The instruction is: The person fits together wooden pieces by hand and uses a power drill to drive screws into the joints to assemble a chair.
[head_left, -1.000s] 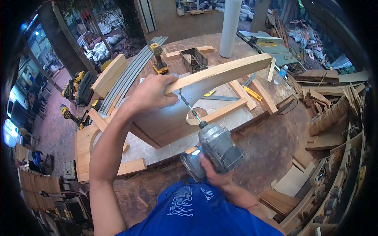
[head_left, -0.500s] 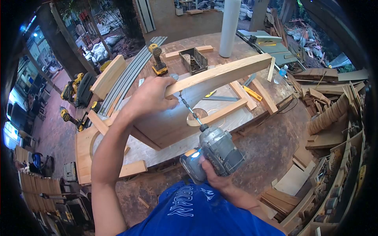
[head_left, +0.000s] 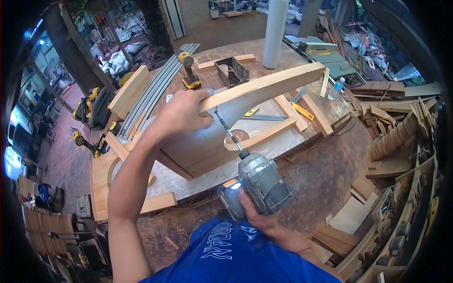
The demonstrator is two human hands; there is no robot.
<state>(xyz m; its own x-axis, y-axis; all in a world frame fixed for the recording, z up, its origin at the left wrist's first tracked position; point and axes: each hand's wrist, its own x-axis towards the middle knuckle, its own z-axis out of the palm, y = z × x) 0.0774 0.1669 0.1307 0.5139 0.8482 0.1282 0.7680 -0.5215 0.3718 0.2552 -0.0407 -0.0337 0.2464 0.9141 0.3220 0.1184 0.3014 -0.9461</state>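
Note:
My left hand (head_left: 181, 113) grips the near end of a long curved wooden piece (head_left: 269, 86), holding it raised above the workbench. My right hand (head_left: 255, 212) holds a grey cordless drill (head_left: 258, 181) with its work light on. The drill's long bit (head_left: 227, 131) points up and left, its tip touching the underside of the curved piece just right of my left hand. Below lies a large plywood sheet (head_left: 203, 146) with a smaller curved wooden part (head_left: 262, 136) resting on it.
A yellow cordless drill (head_left: 188, 70) stands upright on the round workbench beside an open box of fasteners (head_left: 232, 70) and a white post (head_left: 274, 33). More yellow tools (head_left: 87, 106) lie on the floor at left. Offcut stacks (head_left: 391, 137) fill the right side.
The drill and my right hand have shifted very slightly; the bit stays against the curved piece. My left hand keeps the same grip.

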